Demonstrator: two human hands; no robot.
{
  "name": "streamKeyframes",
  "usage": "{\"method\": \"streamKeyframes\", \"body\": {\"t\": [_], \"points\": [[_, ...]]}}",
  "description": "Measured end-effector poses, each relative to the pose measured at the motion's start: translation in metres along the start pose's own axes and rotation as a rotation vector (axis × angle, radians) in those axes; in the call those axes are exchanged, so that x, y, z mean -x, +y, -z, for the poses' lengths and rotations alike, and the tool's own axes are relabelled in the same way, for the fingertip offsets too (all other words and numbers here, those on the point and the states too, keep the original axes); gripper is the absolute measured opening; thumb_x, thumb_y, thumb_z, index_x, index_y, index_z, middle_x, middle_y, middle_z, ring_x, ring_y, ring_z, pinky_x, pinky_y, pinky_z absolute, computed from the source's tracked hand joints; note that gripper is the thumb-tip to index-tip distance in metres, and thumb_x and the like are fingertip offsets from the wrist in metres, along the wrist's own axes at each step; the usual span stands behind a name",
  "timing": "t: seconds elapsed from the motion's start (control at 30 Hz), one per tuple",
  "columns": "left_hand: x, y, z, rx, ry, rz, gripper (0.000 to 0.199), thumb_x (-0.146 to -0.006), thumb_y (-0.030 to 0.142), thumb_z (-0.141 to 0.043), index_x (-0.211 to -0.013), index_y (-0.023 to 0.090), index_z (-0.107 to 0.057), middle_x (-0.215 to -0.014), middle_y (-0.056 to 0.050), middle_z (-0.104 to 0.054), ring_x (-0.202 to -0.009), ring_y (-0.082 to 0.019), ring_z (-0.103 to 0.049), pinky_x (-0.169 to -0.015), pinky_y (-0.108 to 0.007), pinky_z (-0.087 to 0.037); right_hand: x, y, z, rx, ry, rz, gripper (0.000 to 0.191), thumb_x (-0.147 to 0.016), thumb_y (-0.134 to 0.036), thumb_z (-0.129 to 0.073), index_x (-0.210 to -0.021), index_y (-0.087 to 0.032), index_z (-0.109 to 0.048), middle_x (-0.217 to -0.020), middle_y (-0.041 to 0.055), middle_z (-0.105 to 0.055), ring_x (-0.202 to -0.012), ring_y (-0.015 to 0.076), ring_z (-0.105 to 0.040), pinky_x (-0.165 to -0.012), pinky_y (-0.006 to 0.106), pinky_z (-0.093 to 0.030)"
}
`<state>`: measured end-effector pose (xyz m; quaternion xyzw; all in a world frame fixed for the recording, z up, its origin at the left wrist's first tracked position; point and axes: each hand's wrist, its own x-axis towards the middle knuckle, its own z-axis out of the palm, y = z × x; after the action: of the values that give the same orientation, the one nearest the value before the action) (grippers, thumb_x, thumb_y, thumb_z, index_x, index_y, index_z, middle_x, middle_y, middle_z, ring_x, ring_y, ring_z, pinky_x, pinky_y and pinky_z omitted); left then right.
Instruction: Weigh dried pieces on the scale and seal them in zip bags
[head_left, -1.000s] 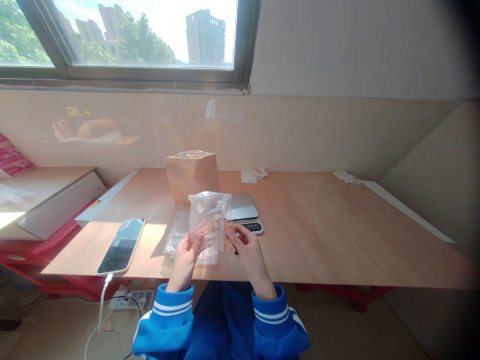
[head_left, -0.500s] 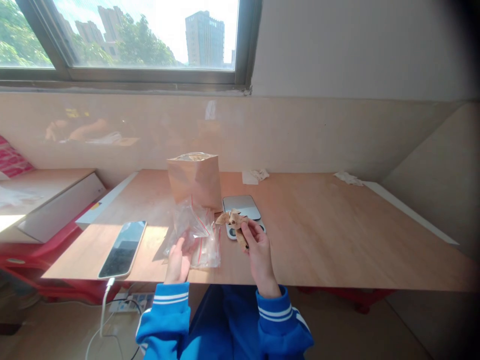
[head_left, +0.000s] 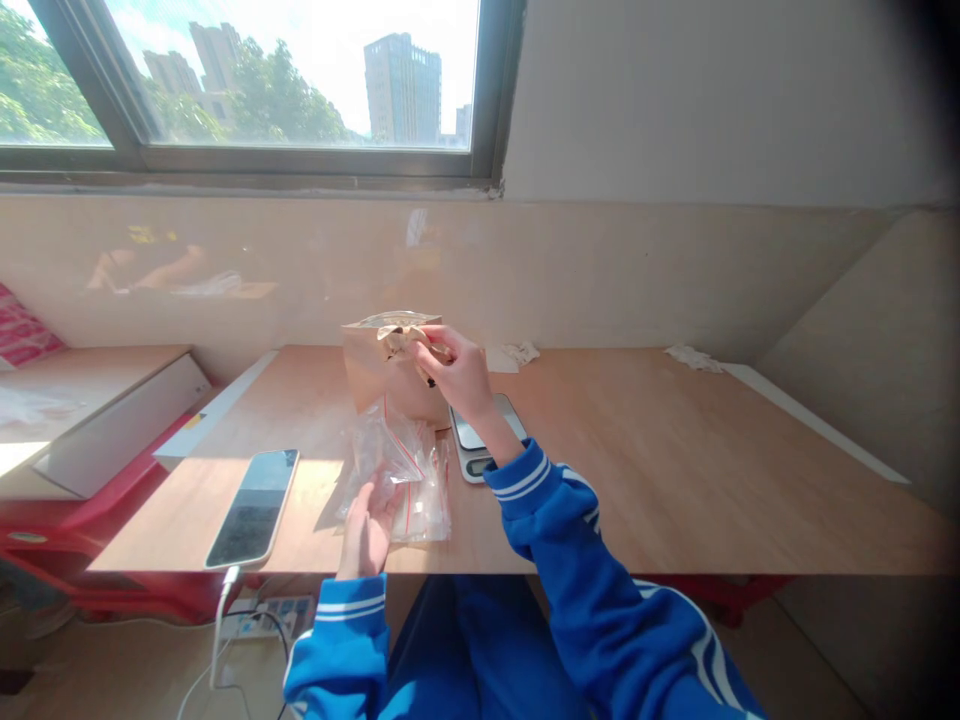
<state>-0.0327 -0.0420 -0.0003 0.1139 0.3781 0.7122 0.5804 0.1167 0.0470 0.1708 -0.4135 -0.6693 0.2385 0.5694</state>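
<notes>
Right hand is up at frame centre, over the open mouth of the paper bag, fingers pinched shut on a few tan dried pieces; the pieces sit right at the bag's top rim, can't tell if they touch it. Bag stands upright on the table, just behind the scale; right forearm crosses over the scale, so part of its plate and display is hidden. Left hand is low, centre-left of frame at the table's near edge, fingers loosely spread under and against the clear zip bags, not clamped, more resting on the plastic than gripping it. Zip bags are crumpled in a pile, red seal lines visible, lying between bag and table edge, just left of the scale. Phone lies flat, screen up, left of the zip bags, cable plugged in and hanging off the near edge. Two crumpled tissues at the far edge against the wall: one just right of the paper bag, one further right. Window spans the upper left of frame.
</notes>
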Motion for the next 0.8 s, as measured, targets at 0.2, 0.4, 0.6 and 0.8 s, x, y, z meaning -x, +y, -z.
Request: {"method": "streamKeyframes", "body": {"t": [0.2,0.4,0.6,0.8], "points": [[-0.004,-0.005,0.006,-0.036,-0.041,-0.048,0.012,-0.069,0.027,-0.07,-0.078,0.019,-0.073,-0.107,-0.006,-0.071,-0.13,-0.027,-0.045,-0.108,-0.046,-0.038,-0.032,-0.004,-0.002,0.428,-0.03,0.1,0.025,-0.089,-0.039,-0.049,-0.11,-0.031,-0.061,-0.099,-0.0023,-0.071,-0.088,0.0186,-0.065,-0.07,0.025,-0.043],[-0.005,-0.006,0.009,-0.027,-0.071,-0.055,0.013,-0.069,0.028,-0.071,-0.078,0.02,-0.071,-0.111,-0.005,-0.069,-0.126,-0.027,-0.049,-0.108,-0.047,-0.038,-0.039,-0.008,-0.003,0.455,0.03,0.129,0.027,-0.092,-0.038,-0.044,-0.115,-0.029,-0.056,-0.102,-0.0012,-0.071,-0.091,0.0184,-0.064,-0.07,0.024,-0.042],[-0.006,-0.005,0.009,0.006,-0.065,-0.006,0.015,-0.074,0.029,-0.068,-0.082,0.017,-0.07,-0.118,-0.008,-0.066,-0.128,-0.026,-0.047,-0.11,-0.045,-0.035,-0.042,-0.004,-0.009,0.583,-0.069,0.085,0.024,-0.091,-0.036,-0.045,-0.11,-0.028,-0.057,-0.1,-0.0003,-0.07,-0.089,0.0191,-0.064,-0.07,0.024,-0.041],[-0.002,0.0,0.005,0.047,-0.055,0.022,0.003,-0.075,0.018,-0.066,-0.076,0.019,-0.068,-0.106,-0.004,-0.071,-0.115,-0.021,-0.058,-0.107,-0.042,-0.039,-0.041,-0.002,-0.008,0.592,-0.146,0.106,0.026,-0.09,-0.04,-0.046,-0.109,-0.028,-0.057,-0.097,-0.001,-0.07,-0.086,0.0175,-0.063,-0.067,0.024,-0.039]]}}
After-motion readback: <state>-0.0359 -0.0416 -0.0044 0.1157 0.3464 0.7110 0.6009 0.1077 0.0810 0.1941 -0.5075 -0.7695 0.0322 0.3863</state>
